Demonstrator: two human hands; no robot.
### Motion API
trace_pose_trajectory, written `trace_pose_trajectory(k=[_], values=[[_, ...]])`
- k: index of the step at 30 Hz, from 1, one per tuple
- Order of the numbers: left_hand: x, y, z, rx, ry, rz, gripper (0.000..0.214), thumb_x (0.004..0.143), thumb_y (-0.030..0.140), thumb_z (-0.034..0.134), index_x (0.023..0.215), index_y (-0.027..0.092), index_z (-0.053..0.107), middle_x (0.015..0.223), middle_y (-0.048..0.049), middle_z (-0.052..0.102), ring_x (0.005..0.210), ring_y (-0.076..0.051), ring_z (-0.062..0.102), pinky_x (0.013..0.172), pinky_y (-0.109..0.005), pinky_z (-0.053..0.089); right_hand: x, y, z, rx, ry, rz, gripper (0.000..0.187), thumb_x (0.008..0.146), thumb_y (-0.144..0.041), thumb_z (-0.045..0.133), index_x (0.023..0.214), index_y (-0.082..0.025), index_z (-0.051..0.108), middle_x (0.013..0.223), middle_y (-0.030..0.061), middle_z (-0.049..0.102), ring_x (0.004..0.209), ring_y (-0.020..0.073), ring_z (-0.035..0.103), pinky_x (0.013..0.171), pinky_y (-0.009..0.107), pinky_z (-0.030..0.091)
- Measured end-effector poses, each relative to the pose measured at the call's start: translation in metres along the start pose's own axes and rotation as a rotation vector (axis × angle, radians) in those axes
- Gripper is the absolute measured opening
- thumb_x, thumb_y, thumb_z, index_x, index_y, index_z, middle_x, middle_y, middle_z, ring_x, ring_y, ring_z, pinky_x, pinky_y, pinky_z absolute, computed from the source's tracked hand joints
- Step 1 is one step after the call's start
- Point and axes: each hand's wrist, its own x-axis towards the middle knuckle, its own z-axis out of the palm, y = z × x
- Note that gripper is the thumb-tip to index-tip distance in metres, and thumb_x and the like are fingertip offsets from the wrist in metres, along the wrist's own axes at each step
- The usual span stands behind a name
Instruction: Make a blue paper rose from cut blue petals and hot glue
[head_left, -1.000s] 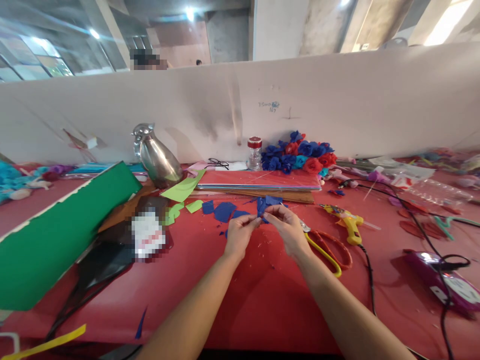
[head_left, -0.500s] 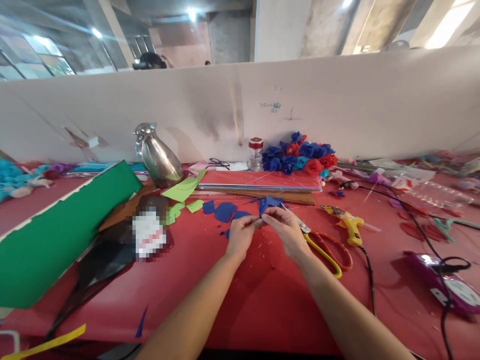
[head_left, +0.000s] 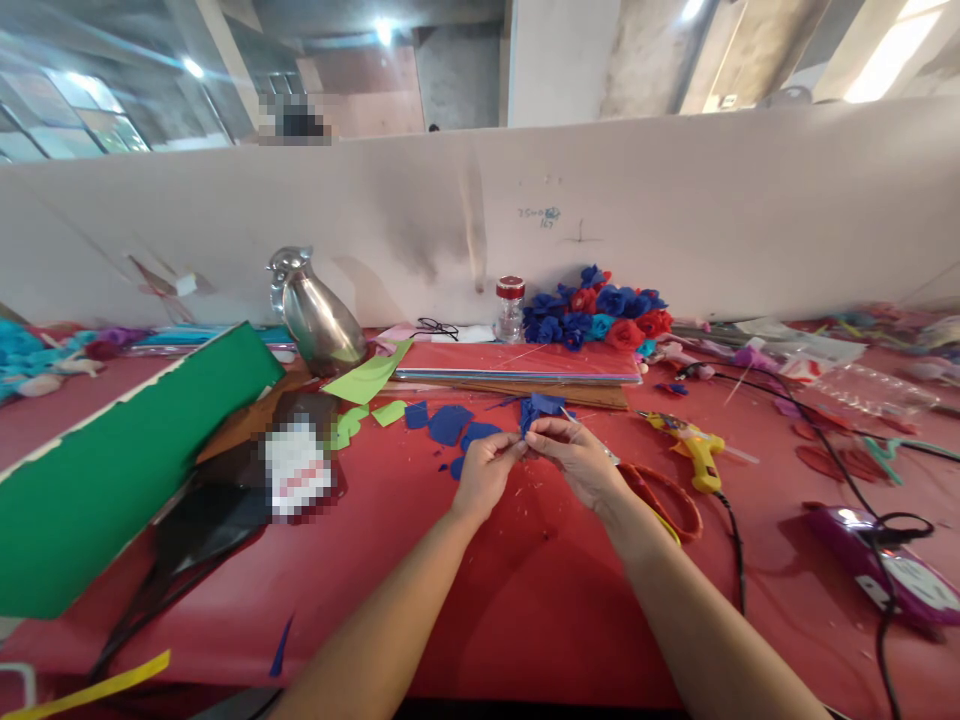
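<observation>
Above the red table (head_left: 480, 600), my left hand (head_left: 484, 472) and my right hand (head_left: 579, 462) meet fingertip to fingertip. Both pinch a small blue paper flower piece (head_left: 538, 410) that sticks up just behind the fingers; a thin stick pokes out to its right. Loose blue paper cutouts (head_left: 448, 424) lie on the table just left of the hands. Scissors with red and yellow handles (head_left: 664, 500) rest right beside my right wrist.
A yellow glue gun (head_left: 694, 448) with a black cord lies to the right. A bunch of blue and red paper roses (head_left: 598, 312), a small jar (head_left: 510, 307) and a steel jug (head_left: 316, 315) stand by the white partition. A green sheet (head_left: 112, 460) slopes at left; a purple device (head_left: 889, 565) sits at far right.
Both hands stay pinched on the blue piece; the right hand has turned slightly and slid a little over the scissors. Little else has moved.
</observation>
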Motion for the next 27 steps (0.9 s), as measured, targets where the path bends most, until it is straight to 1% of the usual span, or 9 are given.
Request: trace_pose_trajectory(k=[4, 9, 12, 15, 17, 22, 25, 27], values=[[0.001, -0.001, -0.001, 0.064, -0.002, 0.016, 0.032, 0.07, 0.047, 0.062, 0.07, 0.017, 0.072, 0.068, -0.0036, 0.068, 0.07, -0.018, 0.058, 0.076, -0.029, 0.044, -0.001, -0.001, 0.002, -0.033, 0.007, -0.039, 0.025, 0.055, -0.037, 0.079, 0.062, -0.018, 0.064, 0.058, -0.0029, 0.059, 0.059, 0.0118, 0.054, 0.066, 0.028, 0.045], [0.001, -0.004, -0.001, 0.039, 0.006, 0.018, 0.027, 0.07, 0.042, 0.064, 0.074, 0.017, 0.074, 0.072, -0.0054, 0.07, 0.076, -0.02, 0.061, 0.076, -0.029, 0.046, 0.0, 0.0, 0.003, -0.08, 0.006, -0.1, 0.027, 0.059, -0.042, 0.076, 0.06, -0.019, 0.063, 0.058, -0.0023, 0.057, 0.058, 0.0115, 0.051, 0.063, 0.027, 0.044], [0.001, -0.004, -0.001, 0.016, 0.04, 0.022, 0.025, 0.069, 0.038, 0.066, 0.077, 0.017, 0.075, 0.073, -0.0059, 0.071, 0.076, -0.021, 0.062, 0.076, -0.03, 0.046, 0.001, 0.003, 0.002, -0.044, 0.025, -0.103, 0.026, 0.06, -0.043, 0.075, 0.064, -0.019, 0.066, 0.061, -0.0012, 0.06, 0.06, 0.0121, 0.053, 0.065, 0.028, 0.045], [0.001, -0.005, -0.001, -0.005, 0.099, 0.021, 0.025, 0.067, 0.037, 0.067, 0.08, 0.017, 0.075, 0.075, -0.0062, 0.072, 0.079, -0.022, 0.063, 0.076, -0.031, 0.047, 0.002, 0.006, 0.004, 0.031, 0.092, -0.108, 0.027, 0.06, -0.043, 0.076, 0.071, -0.02, 0.068, 0.065, -0.001, 0.063, 0.063, 0.0134, 0.056, 0.068, 0.03, 0.048], [0.001, -0.005, -0.001, -0.007, 0.131, 0.014, 0.026, 0.066, 0.037, 0.068, 0.08, 0.017, 0.075, 0.075, -0.0061, 0.072, 0.08, -0.023, 0.063, 0.076, -0.031, 0.047, 0.001, 0.006, 0.006, 0.038, 0.123, -0.125, 0.027, 0.059, -0.043, 0.076, 0.074, -0.021, 0.068, 0.067, -0.0007, 0.065, 0.065, 0.0142, 0.058, 0.07, 0.031, 0.049], [0.002, -0.007, -0.002, 0.015, 0.152, 0.018, 0.025, 0.069, 0.039, 0.065, 0.079, 0.019, 0.076, 0.078, -0.0046, 0.073, 0.077, -0.021, 0.063, 0.075, -0.03, 0.047, -0.001, 0.01, 0.011, -0.097, 0.155, -0.195, 0.025, 0.061, -0.037, 0.076, 0.078, -0.021, 0.067, 0.075, 0.0013, 0.067, 0.07, 0.0162, 0.06, 0.072, 0.032, 0.048], [0.002, -0.006, -0.002, 0.084, 0.107, 0.057, 0.024, 0.071, 0.038, 0.064, 0.077, 0.018, 0.076, 0.077, -0.0047, 0.072, 0.078, -0.022, 0.063, 0.076, -0.03, 0.046, -0.001, 0.015, 0.011, -0.245, 0.186, -0.239, 0.022, 0.064, -0.037, 0.073, 0.075, -0.019, 0.067, 0.077, 0.0029, 0.066, 0.074, 0.0178, 0.06, 0.073, 0.031, 0.046], [0.001, -0.005, -0.002, 0.128, 0.084, 0.083, 0.022, 0.072, 0.036, 0.063, 0.075, 0.018, 0.075, 0.075, -0.0051, 0.072, 0.079, -0.022, 0.063, 0.077, -0.031, 0.046, -0.001, 0.016, 0.01, -0.329, 0.181, -0.284, 0.02, 0.067, -0.037, 0.07, 0.073, -0.018, 0.067, 0.079, 0.0044, 0.066, 0.079, 0.0191, 0.059, 0.074, 0.031, 0.045]])
